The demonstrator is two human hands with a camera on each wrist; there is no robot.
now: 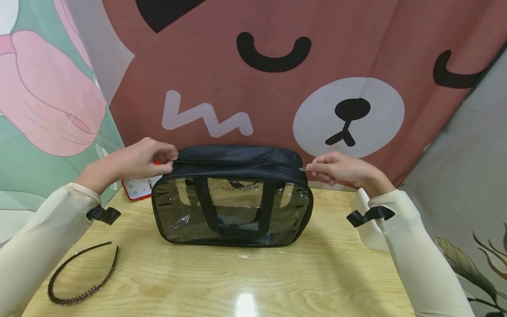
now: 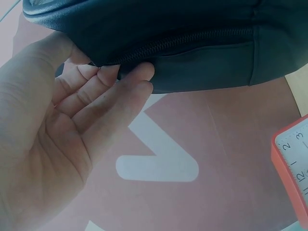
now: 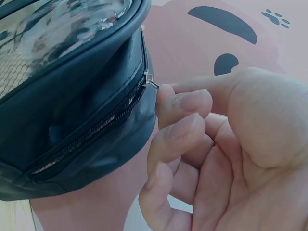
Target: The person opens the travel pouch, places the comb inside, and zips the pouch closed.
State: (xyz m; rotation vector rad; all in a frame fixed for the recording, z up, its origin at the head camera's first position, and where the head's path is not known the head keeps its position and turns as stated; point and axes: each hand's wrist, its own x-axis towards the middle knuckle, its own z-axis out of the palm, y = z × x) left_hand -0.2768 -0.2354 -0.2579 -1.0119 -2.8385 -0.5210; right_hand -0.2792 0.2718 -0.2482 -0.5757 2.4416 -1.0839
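Observation:
A black toiletry bag [image 1: 174, 213] with a see-through front panel and black straps stands upright on the table. Its left top edge is pinched between thumb and fingers of my left hand [image 1: 144, 157], beside the zip [image 2: 187, 42]. At the other end, my right hand [image 1: 340, 169] pinches the metal zip pull [image 1: 304, 169] between thumb and index finger. The right wrist view shows the slider [image 3: 147, 78] at the bag's end, with the zip's teeth parted below it. What lies inside the bag is hard to make out through the tinted panel.
A red-rimmed clock [image 1: 136, 188] is partly hidden behind the bag's left side. A dark hairband [image 1: 71, 300] lies at the front left of the wooden table [image 1: 198, 281]. Beside the right forearm is a white object [image 1: 370, 231], partly covered. A printed curtain [image 1: 273, 114] hangs behind.

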